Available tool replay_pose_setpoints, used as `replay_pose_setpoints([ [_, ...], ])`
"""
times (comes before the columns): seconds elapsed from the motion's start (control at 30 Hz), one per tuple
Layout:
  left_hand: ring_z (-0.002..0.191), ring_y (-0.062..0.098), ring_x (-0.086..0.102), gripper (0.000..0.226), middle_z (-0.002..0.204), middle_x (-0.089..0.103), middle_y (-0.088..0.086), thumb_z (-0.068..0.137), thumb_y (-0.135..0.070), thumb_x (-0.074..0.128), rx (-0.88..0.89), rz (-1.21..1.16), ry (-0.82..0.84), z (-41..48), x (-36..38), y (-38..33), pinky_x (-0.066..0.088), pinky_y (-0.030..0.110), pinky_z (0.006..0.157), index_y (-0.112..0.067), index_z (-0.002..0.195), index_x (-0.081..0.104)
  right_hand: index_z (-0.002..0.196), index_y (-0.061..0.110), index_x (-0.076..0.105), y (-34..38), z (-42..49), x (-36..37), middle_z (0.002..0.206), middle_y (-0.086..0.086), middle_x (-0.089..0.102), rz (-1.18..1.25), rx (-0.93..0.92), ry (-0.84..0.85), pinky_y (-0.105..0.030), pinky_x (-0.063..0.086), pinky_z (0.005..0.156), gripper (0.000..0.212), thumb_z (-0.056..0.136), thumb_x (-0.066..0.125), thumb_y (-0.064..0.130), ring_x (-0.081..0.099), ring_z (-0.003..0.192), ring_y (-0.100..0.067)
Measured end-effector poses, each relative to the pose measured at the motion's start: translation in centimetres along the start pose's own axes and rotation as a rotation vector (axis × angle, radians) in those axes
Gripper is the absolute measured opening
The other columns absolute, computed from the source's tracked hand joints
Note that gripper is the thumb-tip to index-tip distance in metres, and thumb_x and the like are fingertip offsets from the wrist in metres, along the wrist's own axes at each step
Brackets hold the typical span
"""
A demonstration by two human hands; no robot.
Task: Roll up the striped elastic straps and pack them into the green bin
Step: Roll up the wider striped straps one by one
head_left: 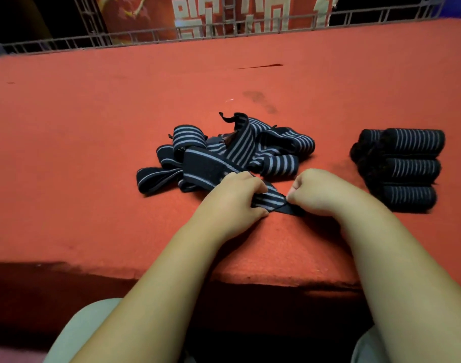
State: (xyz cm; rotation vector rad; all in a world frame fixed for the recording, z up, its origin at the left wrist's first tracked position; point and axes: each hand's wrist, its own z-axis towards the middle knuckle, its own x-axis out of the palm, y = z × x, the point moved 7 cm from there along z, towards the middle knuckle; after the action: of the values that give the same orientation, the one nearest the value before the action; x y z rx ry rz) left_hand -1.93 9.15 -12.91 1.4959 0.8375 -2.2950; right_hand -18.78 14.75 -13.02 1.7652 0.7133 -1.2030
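Observation:
A loose heap of dark striped elastic straps (232, 150) lies in the middle of the red table. One strap end (272, 200) runs from the heap toward me and lies between my hands. My left hand (232, 200) grips this strap end, fingers curled over it and thumb beneath. My right hand (318, 192) has curled fingers and pinches the strap's dark tip near the table surface. Several rolled-up straps (405, 166) lie side by side to the right of my hands. No green bin is in view.
The red felt table (119, 127) stretches far left and back, its front edge (250, 279) close to my lap. A metal railing (224, 32) runs along the far side with a red banner behind it.

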Motion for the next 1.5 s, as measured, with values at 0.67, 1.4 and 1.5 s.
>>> replay_pose_setpoints([
  [0.67,0.107,0.025,0.061,0.023,0.110,0.069,-0.003,0.095,-0.026,0.059,-0.031,0.007,-0.421,-2.2,-4.7,-1.2,0.050,0.042,0.093,-0.019,0.112,0.073,0.104,0.007,0.079,2.8,-3.5,-5.2,0.096,-0.014,0.074,1.187,-0.315,-0.050,-0.039,0.044,0.073,0.017,0.099,0.068,0.019,0.064,0.086,-0.026],
  [1.4,0.134,0.036,0.045,0.071,0.151,0.052,0.001,0.086,-0.003,0.066,-0.414,0.060,-0.338,-3.1,-8.9,9.9,0.040,0.044,0.116,-0.032,0.150,0.058,0.109,0.001,0.078,3.1,-3.7,-4.1,0.110,-0.030,0.077,1.331,-0.390,-0.124,-0.066,0.057,0.100,0.020,0.096,0.077,0.016,0.072,0.094,-0.035],
  [1.5,0.137,0.034,0.043,0.072,0.155,0.050,-0.002,0.088,-0.017,0.081,-0.410,0.060,-0.306,-2.8,-8.1,11.2,0.040,0.049,0.119,-0.038,0.152,0.057,0.107,0.007,0.076,2.6,-3.8,-4.5,0.097,-0.013,0.079,1.449,-0.372,-0.131,-0.044,0.064,0.078,0.011,0.100,0.069,0.012,0.075,0.084,-0.024],
])
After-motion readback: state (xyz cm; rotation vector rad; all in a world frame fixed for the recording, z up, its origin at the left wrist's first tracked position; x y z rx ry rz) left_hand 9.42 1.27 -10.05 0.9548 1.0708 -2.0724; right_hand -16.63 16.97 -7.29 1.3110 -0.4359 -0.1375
